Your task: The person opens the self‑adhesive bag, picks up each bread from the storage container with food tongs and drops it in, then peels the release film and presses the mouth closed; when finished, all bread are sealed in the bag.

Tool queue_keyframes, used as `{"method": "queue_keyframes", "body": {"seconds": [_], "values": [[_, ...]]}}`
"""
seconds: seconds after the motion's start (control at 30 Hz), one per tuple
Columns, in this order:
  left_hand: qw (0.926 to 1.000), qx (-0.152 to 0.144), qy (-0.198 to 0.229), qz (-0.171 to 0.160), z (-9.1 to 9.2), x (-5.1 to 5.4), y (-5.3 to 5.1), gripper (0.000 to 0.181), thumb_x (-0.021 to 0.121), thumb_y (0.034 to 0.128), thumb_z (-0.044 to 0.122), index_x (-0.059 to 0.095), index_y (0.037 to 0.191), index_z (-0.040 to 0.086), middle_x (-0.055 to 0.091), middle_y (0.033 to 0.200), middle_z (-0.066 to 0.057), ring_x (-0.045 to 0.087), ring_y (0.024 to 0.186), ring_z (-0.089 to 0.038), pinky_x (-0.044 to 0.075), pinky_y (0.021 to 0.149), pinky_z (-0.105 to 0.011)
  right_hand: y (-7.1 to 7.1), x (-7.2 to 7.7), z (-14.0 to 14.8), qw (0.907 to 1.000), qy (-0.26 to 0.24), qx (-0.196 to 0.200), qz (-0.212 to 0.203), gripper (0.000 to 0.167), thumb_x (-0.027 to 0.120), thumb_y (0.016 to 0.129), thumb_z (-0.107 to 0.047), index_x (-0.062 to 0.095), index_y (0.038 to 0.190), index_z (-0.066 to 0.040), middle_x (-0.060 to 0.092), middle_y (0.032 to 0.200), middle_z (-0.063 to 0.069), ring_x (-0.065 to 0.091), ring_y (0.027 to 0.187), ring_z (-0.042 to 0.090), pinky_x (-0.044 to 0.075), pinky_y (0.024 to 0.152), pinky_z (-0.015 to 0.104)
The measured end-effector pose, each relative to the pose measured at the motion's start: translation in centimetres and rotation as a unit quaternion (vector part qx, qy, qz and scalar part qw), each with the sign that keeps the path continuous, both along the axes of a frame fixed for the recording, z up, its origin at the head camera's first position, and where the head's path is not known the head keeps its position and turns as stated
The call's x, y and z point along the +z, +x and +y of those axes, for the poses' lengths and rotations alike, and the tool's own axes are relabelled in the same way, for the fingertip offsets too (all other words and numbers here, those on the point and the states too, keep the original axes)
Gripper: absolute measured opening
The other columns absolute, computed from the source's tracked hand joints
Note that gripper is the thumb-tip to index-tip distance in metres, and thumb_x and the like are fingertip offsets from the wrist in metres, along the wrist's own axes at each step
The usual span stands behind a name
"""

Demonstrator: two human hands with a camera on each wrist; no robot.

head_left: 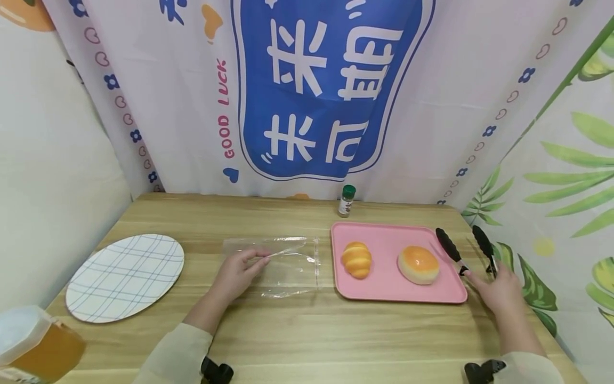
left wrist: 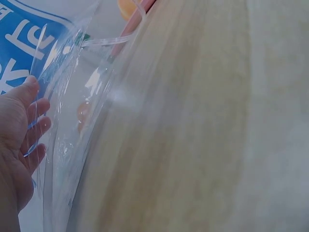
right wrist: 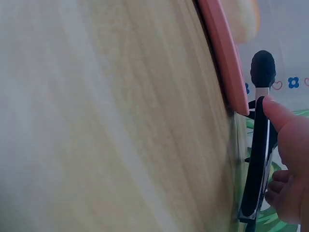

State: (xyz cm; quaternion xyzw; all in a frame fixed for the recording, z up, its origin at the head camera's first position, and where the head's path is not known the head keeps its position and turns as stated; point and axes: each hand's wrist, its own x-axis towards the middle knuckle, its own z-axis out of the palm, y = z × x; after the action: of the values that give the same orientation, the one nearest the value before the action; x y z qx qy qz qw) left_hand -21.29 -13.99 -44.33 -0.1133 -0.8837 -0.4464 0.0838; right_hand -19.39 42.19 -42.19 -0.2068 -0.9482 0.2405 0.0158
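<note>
My left hand (head_left: 240, 273) holds the near edge of a clear plastic bag (head_left: 290, 269) between thumb and fingers, the bag lying on the table left of the pink tray; in the left wrist view the film (left wrist: 72, 121) stands up beside the fingers. At the tray's right side, my right hand (head_left: 501, 290) grips black-tipped tongs (head_left: 464, 266), whose two arms are spread apart. In the right wrist view the thumb lies along the tongs' black handle (right wrist: 256, 169). A croissant-shaped bread (head_left: 357, 260) and a round bun (head_left: 419, 265) rest on the tray (head_left: 384, 292), both untouched.
An oval checked plate or mat (head_left: 126, 277) lies on the left of the wooden table (head_left: 336, 341). In the near left corner stands a container with orange contents (head_left: 45, 346). Behind the tray is a small green-capped bottle (head_left: 346, 201), close to the printed curtain (head_left: 192, 133).
</note>
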Motion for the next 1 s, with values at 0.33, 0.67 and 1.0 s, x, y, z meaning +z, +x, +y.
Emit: {"method": "queue_keyframes", "body": {"seconds": [0.33,0.67,1.0], "values": [[1.0000,0.000,0.002,0.001,0.0,0.0,0.0,0.018,0.065,0.0946,0.022,0.072,0.109,0.013,0.072,0.117,-0.007,0.062,0.119,-0.032,0.047,0.105,-0.054,-0.9,-1.3,0.7,0.9977,-0.026,-0.053,-0.034,0.119,0.055,0.085,-0.069,0.001,0.148,0.016,0.015,0.146,0.048,0.019,0.134,0.063,0.025,0.111,0.070],[1.0000,-0.002,0.001,-0.004,0.1,-0.1,0.0,0.020,0.065,0.0949,0.023,0.072,0.110,0.012,0.072,0.118,-0.007,0.062,0.119,-0.033,0.047,0.105,-0.054,-0.5,-1.7,0.7,0.9960,-0.041,-0.076,-0.023,0.120,0.059,0.082,-0.071,0.008,0.150,0.014,0.019,0.146,0.046,0.021,0.134,0.061,0.025,0.111,0.070],[1.0000,-0.002,0.002,-0.008,-0.1,-0.3,-0.1,0.021,0.065,0.0947,0.024,0.071,0.111,0.012,0.071,0.120,-0.007,0.060,0.121,-0.033,0.044,0.107,-0.055,1.9,-0.3,0.2,0.9957,-0.077,-0.026,0.044,0.103,0.061,0.089,-0.058,0.016,0.151,0.010,0.031,0.143,0.043,0.034,0.128,0.060,0.030,0.106,0.071]]}}
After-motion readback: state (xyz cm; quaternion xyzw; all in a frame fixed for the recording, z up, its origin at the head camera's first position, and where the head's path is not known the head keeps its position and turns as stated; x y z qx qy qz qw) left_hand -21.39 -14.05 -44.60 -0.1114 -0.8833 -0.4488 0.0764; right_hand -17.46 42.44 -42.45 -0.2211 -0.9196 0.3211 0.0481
